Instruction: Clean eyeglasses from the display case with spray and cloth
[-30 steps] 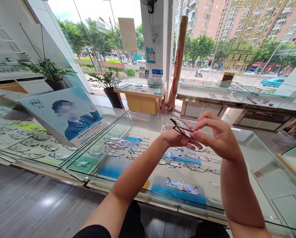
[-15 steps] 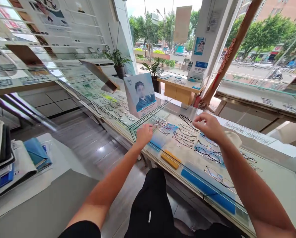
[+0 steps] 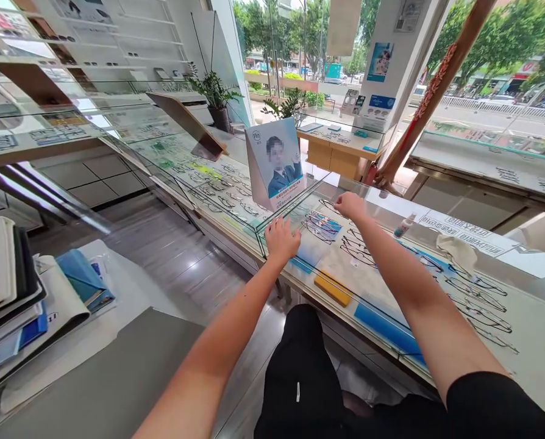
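Over the far part of the glass counter, my right hand [image 3: 351, 206] pinches a pair of dark, thin-framed eyeglasses [image 3: 328, 205], which point away to the left. My left hand [image 3: 282, 239] is at the counter's near glass edge, by a corner joint, with its fingers apart and nothing in them. Between and below the hands lie several eyeglasses [image 3: 324, 225] on a blue patterned sheet, plus a row of more frames [image 3: 357, 251] partly covered by my right forearm. An orange-yellow case [image 3: 331, 288] shows near the counter's front.
A sign stand [image 3: 277, 163] with a portrait stands just beyond my left hand. Farther right are a small spray bottle [image 3: 405, 225], a beige cloth [image 3: 458, 251] and more eyeglasses [image 3: 478, 299]. Stacked folders [image 3: 7, 286] sit on a grey table at left.
My right hand has moved left and farther away with the eyeglasses. My left hand's fingers have spread at the glass edge. The view has shifted, uncovering the spray bottle.
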The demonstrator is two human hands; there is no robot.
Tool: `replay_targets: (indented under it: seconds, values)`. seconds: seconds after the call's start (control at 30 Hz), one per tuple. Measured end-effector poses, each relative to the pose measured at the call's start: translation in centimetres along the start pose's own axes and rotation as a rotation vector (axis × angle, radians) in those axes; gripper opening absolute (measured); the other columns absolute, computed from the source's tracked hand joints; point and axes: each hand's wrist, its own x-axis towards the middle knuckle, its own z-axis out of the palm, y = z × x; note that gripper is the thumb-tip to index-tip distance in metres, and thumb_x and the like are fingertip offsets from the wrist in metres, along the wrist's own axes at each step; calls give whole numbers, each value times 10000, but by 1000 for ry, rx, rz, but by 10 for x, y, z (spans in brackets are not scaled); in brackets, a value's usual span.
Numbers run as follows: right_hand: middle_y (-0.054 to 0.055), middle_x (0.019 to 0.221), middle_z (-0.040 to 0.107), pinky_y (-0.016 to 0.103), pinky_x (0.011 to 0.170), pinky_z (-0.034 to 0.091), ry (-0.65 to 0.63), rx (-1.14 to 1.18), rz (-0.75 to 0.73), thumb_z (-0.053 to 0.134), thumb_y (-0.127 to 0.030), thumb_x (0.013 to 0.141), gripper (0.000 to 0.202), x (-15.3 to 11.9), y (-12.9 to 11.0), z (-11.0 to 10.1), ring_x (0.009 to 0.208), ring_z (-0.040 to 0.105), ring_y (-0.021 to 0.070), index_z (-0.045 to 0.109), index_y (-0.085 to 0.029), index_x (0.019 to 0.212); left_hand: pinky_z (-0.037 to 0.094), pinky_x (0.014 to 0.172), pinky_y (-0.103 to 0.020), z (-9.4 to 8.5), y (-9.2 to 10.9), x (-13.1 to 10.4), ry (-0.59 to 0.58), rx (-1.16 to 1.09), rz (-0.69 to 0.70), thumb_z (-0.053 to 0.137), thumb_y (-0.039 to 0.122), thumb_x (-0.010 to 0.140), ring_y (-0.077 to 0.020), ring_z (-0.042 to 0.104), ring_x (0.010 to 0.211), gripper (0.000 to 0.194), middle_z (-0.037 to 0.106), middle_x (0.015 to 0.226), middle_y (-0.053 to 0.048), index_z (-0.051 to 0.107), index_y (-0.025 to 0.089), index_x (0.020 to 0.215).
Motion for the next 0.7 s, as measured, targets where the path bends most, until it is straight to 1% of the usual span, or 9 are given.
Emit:
replay_targets:
  seconds: [0.13, 0.23, 0.37, 0.47, 0.53, 0.6, 0.67, 0.7]
  values:
    - [158, 1212, 806, 428, 1010, 467, -29, -7, 11, 668, -252, 958, 216, 10, -6, 20, 1165, 677, 308, 847, -186, 1060, 241, 1332, -550, 2, 0, -1, 26, -17, -2, 462, 469, 1028, -358, 352, 1635, 636, 449, 1740, -146, 594, 164, 1571]
    - [170, 1205, 802, 451, 1024, 460, -49, -6, 6, 660, -226, 957, 210, 12, -9, 27, 1163, 665, 314, 839, -170, 1053, 241, 1328, -564, 3, 1, -1, 24, -37, 5, 450, 476, 1034, -368, 344, 1637, 647, 447, 1738, -158, 593, 149, 1574]
    - [172, 1218, 792, 474, 1042, 445, -54, -1, -8, 627, -207, 971, 222, 9, -14, 24, 1182, 637, 322, 826, -160, 1057, 231, 1340, -552, 2, 2, 0, -1, -26, -6, 430, 505, 1047, -359, 316, 1654, 656, 423, 1758, -130, 570, 173, 1595]
    - [174, 1264, 771, 470, 1043, 436, -44, 4, -21, 645, -249, 977, 223, 1, -17, 11, 1204, 620, 330, 815, -156, 1088, 230, 1343, -553, 5, -1, 4, -3, -41, -11, 456, 495, 1040, -354, 320, 1652, 637, 424, 1757, -129, 580, 182, 1582]
    - [158, 1296, 753, 457, 1033, 433, -27, 8, -32, 654, -284, 980, 231, -12, -15, -3, 1215, 614, 329, 807, -173, 1113, 219, 1342, -572, 11, -5, 8, 28, -114, 2, 514, 506, 1018, -362, 334, 1643, 623, 442, 1744, -146, 618, 173, 1534]
    - [130, 1288, 741, 437, 1015, 433, -5, 12, -57, 650, -324, 989, 239, -36, -7, -20, 1199, 613, 313, 800, -203, 1131, 179, 1340, -615, 19, -10, 13, 118, -296, 22, 607, 607, 961, -398, 364, 1616, 654, 513, 1690, -175, 691, 142, 1414]
    - [142, 1270, 721, 425, 967, 437, 37, 43, -194, 630, -349, 1001, 257, -73, 6, -40, 1160, 612, 310, 790, -188, 1121, 103, 1330, -656, 24, -12, 17, 239, -557, 38, 706, 750, 835, -436, 376, 1593, 762, 649, 1545, -205, 762, 95, 1221]
    - [134, 1245, 719, 414, 948, 436, 50, 74, -249, 627, -357, 1001, 253, -96, 15, -51, 1134, 613, 300, 785, -189, 1105, 64, 1326, -656, 25, -12, 18, 254, -645, 78, 715, 800, 795, -450, 349, 1607, 798, 681, 1498, -201, 779, 95, 1162]
